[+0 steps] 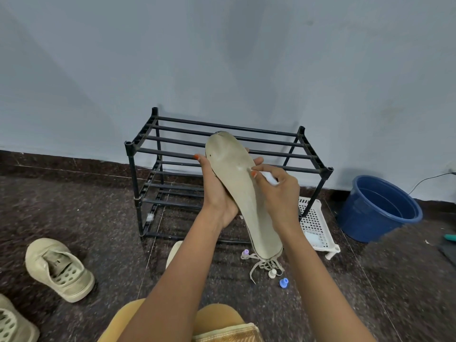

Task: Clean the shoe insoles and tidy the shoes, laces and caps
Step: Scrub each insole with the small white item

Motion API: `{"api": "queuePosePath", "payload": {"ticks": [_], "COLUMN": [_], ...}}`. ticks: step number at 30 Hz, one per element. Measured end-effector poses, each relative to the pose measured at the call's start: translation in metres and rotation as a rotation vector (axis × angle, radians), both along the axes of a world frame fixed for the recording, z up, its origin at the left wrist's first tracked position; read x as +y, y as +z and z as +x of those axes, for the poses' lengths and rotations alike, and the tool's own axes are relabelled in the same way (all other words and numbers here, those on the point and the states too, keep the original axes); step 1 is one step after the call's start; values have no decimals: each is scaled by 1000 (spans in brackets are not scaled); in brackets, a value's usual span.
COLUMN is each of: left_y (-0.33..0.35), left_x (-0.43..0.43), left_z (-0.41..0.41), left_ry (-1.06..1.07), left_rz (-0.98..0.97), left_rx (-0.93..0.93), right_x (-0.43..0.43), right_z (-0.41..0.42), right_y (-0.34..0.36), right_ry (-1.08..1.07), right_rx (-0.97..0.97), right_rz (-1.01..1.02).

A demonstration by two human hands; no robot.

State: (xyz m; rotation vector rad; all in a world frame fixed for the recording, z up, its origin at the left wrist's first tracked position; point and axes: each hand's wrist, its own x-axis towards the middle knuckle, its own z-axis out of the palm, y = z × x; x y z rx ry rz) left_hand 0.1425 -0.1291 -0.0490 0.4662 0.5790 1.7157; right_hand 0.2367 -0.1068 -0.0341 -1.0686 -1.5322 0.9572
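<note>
My left hand (pixel 217 191) grips a long beige insole (pixel 240 193) from underneath and holds it up in front of the shoe rack. My right hand (pixel 276 191) presses a small white wipe or cloth (pixel 270 178) against the insole's upper surface. A beige shoe (pixel 59 269) lies on the floor at the left, and part of a second one (pixel 12 324) shows at the bottom left corner. A second insole's tip (pixel 174 253) peeks out behind my left forearm. Beige laces (pixel 264 264) lie on the floor with a purple cap (pixel 245 253), a white cap (pixel 272 273) and a blue cap (pixel 283 283).
An empty black two-tier rack (pixel 222 174) stands against the wall. A white perforated basket (pixel 315 225) sits to its right, then a blue bucket (pixel 380 208) with a cable behind it. A dark item with a teal handle (pixel 449 239) lies at the right edge.
</note>
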Motion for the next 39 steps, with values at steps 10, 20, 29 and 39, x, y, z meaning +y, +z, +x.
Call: {"api": "queuePosePath", "payload": {"ticks": [10, 20, 29, 39], "left_y": [0, 1, -3, 0], "left_x": [-4, -4, 1, 0], "left_z": [9, 7, 1, 1], "left_ry": [-81, -72, 25, -17], "left_rz": [99, 3, -20, -44], "left_rx": [74, 77, 10, 69], "right_x": [2, -3, -21, -13], "right_z": [-5, -10, -16, -13], "right_y": [2, -2, -5, -14], "right_ry": [-81, 16, 168, 48], "right_rx": [86, -119, -375, -486], "right_rz": [-37, 59, 216, 354]}}
